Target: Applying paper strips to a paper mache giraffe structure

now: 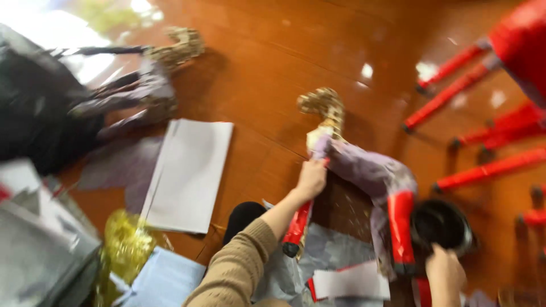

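Reddish-brown polished wood forms the floor (267, 62) on which everything lies, seen from above in a blurred view. Left hand (311, 179): reached forward from a tan knitted sleeve (239, 267), fingers closed around the upper part of a red stick (297, 227) with a black tip, where purple-grey wrapping paper (369, 170) is bunched about it. Just beyond the hand, the wrapped object ends in a gold glittery curl (325, 105) pointing to the far side. The paper runs to the right and near, down to a second red stick (401, 227) standing close beside a round black bowl-like object (441, 224). Right hand (445, 273): at the near right edge, just below the black round object and next to the foot of the second red stick; whether its fingers hold anything cannot be told from the blur. Near side, between the two hands: loose sheets of grey paper (335, 250) and a white slip with a red edge (350, 281). Centre left: a flat stack of white paper sheets (190, 173). Far left: a second wrapped figure with a gold curl (179, 48), lying beside a large black mass (34, 108). Near left: a bundle of gold tinsel (122, 250) and pale blue paper (165, 278). Far right: several red chair legs (455, 91), well apart from the hands.
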